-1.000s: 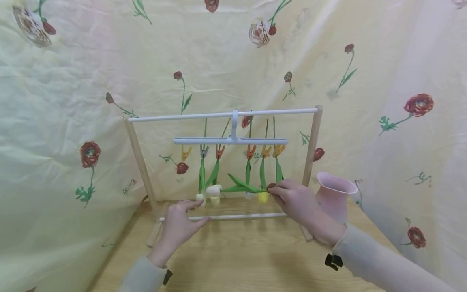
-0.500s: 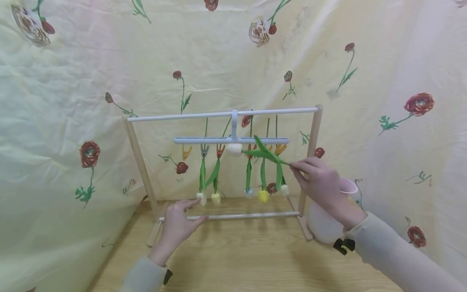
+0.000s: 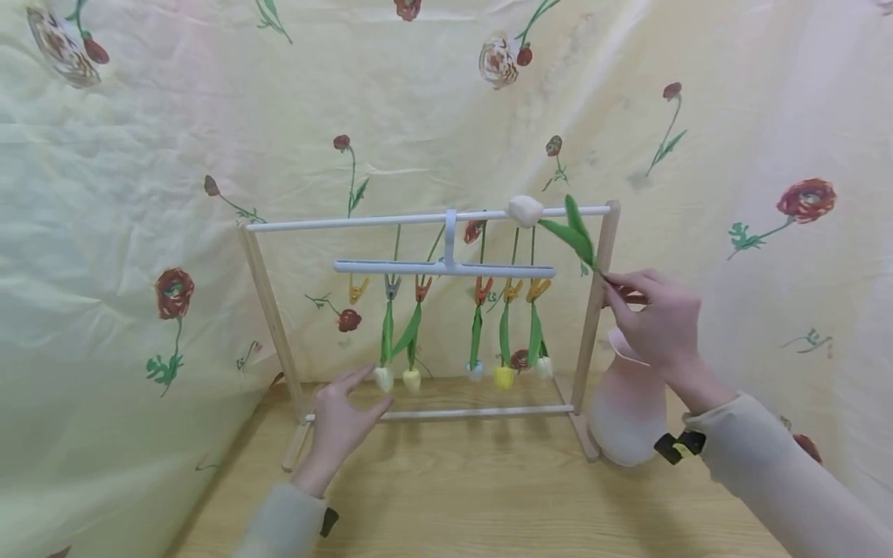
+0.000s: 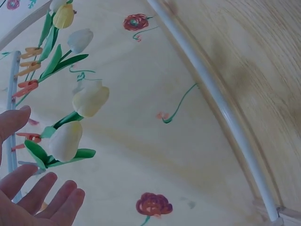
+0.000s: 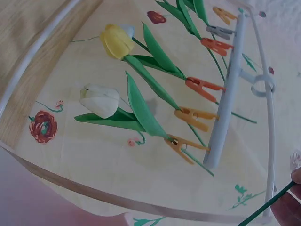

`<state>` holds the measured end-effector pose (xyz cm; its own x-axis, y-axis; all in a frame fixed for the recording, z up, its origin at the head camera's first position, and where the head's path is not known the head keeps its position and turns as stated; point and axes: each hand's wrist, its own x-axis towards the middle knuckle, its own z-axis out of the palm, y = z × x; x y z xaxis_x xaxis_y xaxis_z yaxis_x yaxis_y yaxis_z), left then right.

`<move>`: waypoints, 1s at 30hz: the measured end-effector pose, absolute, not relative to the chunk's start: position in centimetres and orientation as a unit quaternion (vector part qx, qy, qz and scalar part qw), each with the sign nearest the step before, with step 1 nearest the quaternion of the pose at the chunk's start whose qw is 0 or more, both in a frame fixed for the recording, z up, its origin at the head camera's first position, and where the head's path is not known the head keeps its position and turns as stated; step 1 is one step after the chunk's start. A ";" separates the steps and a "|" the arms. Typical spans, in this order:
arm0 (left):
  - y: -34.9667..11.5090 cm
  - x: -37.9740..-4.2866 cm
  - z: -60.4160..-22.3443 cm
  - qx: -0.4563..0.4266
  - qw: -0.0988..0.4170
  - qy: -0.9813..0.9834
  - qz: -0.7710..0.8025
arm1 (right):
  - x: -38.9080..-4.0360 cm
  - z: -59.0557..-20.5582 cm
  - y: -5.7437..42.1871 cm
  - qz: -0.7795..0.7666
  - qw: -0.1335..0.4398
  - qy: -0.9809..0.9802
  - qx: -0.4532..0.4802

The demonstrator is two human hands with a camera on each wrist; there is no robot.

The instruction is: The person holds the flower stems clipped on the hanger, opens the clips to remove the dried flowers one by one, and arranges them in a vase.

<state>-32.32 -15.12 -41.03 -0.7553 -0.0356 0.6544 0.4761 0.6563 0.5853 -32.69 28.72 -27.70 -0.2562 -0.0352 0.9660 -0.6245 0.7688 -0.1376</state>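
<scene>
My right hand (image 3: 656, 322) pinches the stem of a white artificial tulip (image 3: 525, 211), raised at the rack's upper right. Its bloom points up and left, overlapping the top rail. In the right wrist view, part of that stem (image 5: 265, 205) passes by the fingers (image 5: 287, 207). Several tulips hang bloom-down from clothespins (image 3: 483, 291) on a pale hanger (image 3: 391, 268); one is yellow (image 3: 503, 377). My left hand (image 3: 342, 415) holds nothing, thumb and fingers spread beside the leftmost white tulip (image 3: 384, 378). One yellow clothespin (image 3: 358, 290) at the hanger's left end grips no stem.
A wood-and-white rack (image 3: 263, 302) bears the hanger and stands on the wooden table (image 3: 453, 496). Right of it is a pink-and-white vase (image 3: 628, 411), partly behind my right hand. Flower-printed cloth (image 3: 279, 101) surrounds the back and sides.
My right hand has carried the white tulip from among the hanging blooms up and right, its bloom swinging upward. My left hand stays near the leftmost tulip, fingers slightly raised.
</scene>
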 end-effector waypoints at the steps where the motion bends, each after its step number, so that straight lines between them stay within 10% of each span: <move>1: -15.1 -32.4 -41.1 -0.128 0.327 -0.848 -0.397 | -32.8 -27.6 29.0 0.268 0.567 -0.749 0.214; 30: -14.3 -36.2 -43.3 -0.074 0.283 -0.830 -0.475 | -35.1 -29.5 34.2 0.364 0.445 -0.818 -0.012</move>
<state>-36.21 -14.34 -43.29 -0.8288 -0.1462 0.5400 0.3919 0.5372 0.7469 -35.14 34.18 -29.47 -0.6041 0.3441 0.7188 -0.3039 0.7344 -0.6069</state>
